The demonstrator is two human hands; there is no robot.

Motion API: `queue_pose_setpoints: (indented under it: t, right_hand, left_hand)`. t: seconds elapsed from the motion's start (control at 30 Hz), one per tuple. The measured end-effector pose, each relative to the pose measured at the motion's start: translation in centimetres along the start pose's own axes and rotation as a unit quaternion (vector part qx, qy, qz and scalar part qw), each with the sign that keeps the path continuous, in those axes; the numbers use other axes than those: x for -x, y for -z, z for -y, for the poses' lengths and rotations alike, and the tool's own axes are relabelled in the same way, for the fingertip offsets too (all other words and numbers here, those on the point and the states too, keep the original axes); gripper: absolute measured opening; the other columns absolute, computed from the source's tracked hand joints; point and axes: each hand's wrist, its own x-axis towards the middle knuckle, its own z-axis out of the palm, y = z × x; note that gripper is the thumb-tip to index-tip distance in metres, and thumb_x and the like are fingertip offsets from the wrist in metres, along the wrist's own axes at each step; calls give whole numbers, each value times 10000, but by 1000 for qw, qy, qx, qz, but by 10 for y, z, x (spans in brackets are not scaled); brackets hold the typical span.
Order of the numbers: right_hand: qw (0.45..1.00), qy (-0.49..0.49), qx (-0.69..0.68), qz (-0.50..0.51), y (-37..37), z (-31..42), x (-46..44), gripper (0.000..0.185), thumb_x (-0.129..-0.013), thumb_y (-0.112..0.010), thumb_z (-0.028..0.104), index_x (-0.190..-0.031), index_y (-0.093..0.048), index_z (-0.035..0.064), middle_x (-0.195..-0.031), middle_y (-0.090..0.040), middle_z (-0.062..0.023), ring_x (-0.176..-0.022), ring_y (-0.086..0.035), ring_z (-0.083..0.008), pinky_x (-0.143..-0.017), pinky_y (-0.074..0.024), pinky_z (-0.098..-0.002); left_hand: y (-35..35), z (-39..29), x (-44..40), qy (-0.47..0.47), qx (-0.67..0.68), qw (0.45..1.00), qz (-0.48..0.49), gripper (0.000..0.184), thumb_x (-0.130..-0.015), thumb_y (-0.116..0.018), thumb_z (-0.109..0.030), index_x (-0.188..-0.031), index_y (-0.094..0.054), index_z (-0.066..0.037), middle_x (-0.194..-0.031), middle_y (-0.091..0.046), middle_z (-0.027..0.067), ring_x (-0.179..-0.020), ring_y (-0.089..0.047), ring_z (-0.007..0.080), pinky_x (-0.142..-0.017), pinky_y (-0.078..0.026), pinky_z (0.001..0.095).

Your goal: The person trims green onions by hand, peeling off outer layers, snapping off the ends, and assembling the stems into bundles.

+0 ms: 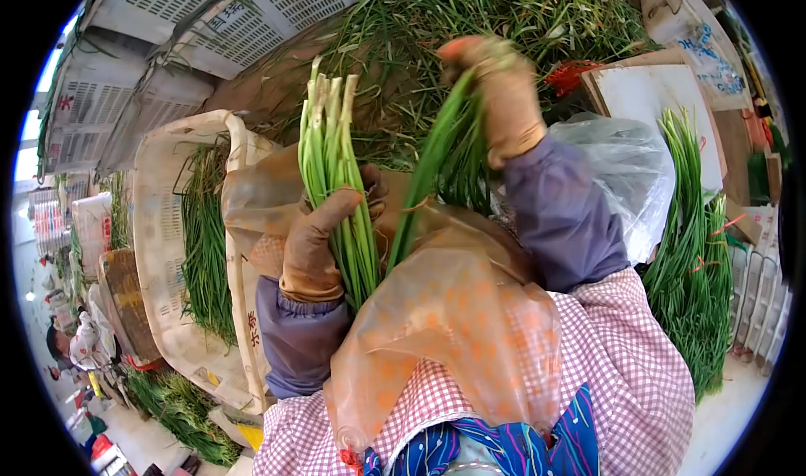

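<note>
My left hand (317,243), in a brown work glove, is closed around a bunch of chives (326,153). Their pale cut ends point up and the green part runs down past my wrist. My right hand (497,90), gloved too and smeared by motion, is raised at the edge of the leaf heap. Long green chive leaves (438,147) hang from its fingers and slant down toward my lap. A translucent plastic apron (453,308) covers my lap, under both hands.
Loose leaves (495,10) lie heaped ahead. At left stands a white plastic crate (159,308) with chives inside. Tied chive bundles (693,283) lie at right, near a clear plastic bag (617,170) and a white board (655,98). Stacked crates (210,35) stand behind.
</note>
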Motion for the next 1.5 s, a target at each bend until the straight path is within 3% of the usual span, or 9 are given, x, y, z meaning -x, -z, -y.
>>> queue_pose_setpoints:
  t: [0.1, 0.23, 0.63, 0.7, 0.77, 0.9, 0.97, 1.23, 1.5]
  right_hand:
    - [982, 88, -107, -130, 27, -5, -23, 176, -886, -559, 181, -878, -642, 25, -695, -598, -49, -575, -550, -105, -532, -470, -229]
    - [980, -102, 18, 172, 0, 29, 15, 167, -839, -642, 189, -864, -648, 24, -673, -585, -23, -568, -515, -71, -513, -439, -207]
    - [938, -193, -11, 286, -27, 11, 35, 144, -807, -674, 169, -765, -619, 42, -571, -492, 30, -475, -434, -49, -422, -319, -209]
    - [949, -162, 20, 270, -24, 7, 35, 160, -805, -678, 178, -754, -613, 41, -574, -489, 28, -499, -431, -46, -439, -329, -203]
    - [994, -14, 77, 77, -25, 6, 33, 181, -807, -680, 199, -749, -609, 43, -582, -490, 27, -535, -427, -42, -466, -349, -205]
    - [981, 75, 92, 153, -18, 1, 28, 238, -803, -687, 224, -717, -608, 17, -601, -528, 4, -566, -463, -68, -511, -400, -253]
    - [935, -27, 275, 222, -29, 17, 36, 278, -761, -726, 257, -752, -636, -6, -615, -581, -50, -567, -497, -110, -522, -419, -280]
    - [920, -237, 113, 292, -27, 18, 28, 200, -829, -644, 187, -717, -622, 23, -516, -490, 11, -418, -407, -52, -375, -311, -215]
    - [923, -174, 100, 328, -19, 10, 31, 167, -819, -653, 181, -770, -618, 25, -569, -524, 17, -464, -427, -44, -413, -330, -208]
  left_hand:
    - [1, 0, 0, -32, 36, 998, -33, 371, -769, -647, -111, -1111, -554, -3, -990, -621, 115, -834, -629, 209, -694, -537, 291]
    - [-6, 1, -4, -19, 55, 998, 25, 366, -756, -649, -93, -1097, -560, 6, -970, -631, 129, -837, -633, 207, -694, -528, 274]
    - [0, -6, 2, -27, 72, 997, 4, 285, -772, -608, -48, -1048, -566, 8, -906, -648, 141, -739, -653, 231, -629, -562, 339]
    - [-6, -6, 3, -22, 91, 995, -13, 282, -770, -624, -64, -1039, -567, 0, -895, -648, 137, -722, -653, 233, -618, -562, 338]
    - [-5, -7, 5, -36, 78, 996, -20, 278, -770, -630, -64, -1035, -570, -5, -890, -648, 133, -719, -653, 232, -615, -561, 334]
    - [-8, -5, 6, -86, 14, 995, -44, 256, -772, -633, -56, -1017, -575, -9, -875, -647, 115, -696, -647, 216, -600, -552, 316]
    - [-14, -4, 5, -87, -22, 995, -47, 258, -768, -636, -51, -1015, -576, -6, -872, -644, 107, -688, -642, 205, -597, -546, 309]
    - [-22, -1, 9, -96, -44, 994, -40, 342, -714, -661, -1, -1041, -560, 11, -885, -638, 98, -717, -634, 189, -642, -540, 310]
    - [4, 1, 5, 20, 55, 997, 45, 454, -763, -628, -123, -1169, -493, 30, -995, -608, 160, -858, -620, 255, -740, -527, 343]
